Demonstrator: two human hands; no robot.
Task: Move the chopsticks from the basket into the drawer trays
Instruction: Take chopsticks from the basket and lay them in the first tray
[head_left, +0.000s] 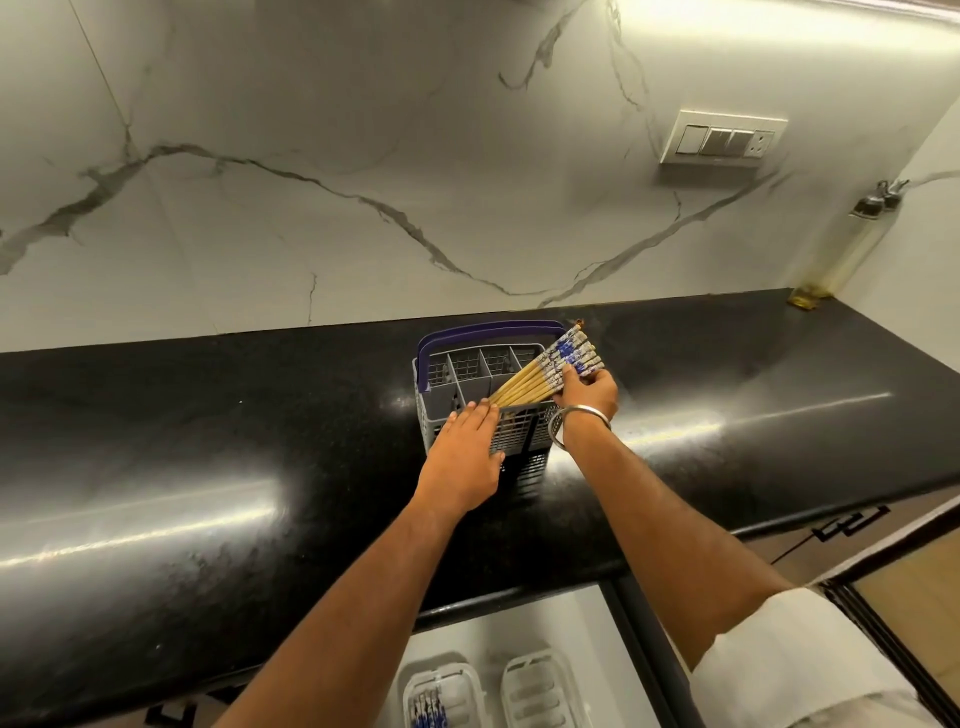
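Chopsticks (540, 376): bundle of approx 7, bamboo-yellow shafts w/ blue-white patterned tops, fanned flat, tilted, tops toward 2 o'clock, tips down in basket (467, 410). Right hand (589, 392) grips bundle near patterned ends. Left hand (465, 447) flat, fingers straight, pressing basket's front rim. Basket grey w/ purple handle, on black bench (208, 441). Drawer trays (441, 696) at 6 o'clock, left one holds more chopsticks.

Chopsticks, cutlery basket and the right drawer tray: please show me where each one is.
chopsticks (524, 387): head view, on the yellow shafts of the bundle.
cutlery basket (519, 434): head view, on its grey front wall.
right drawer tray (540, 691): head view, on its slotted floor.
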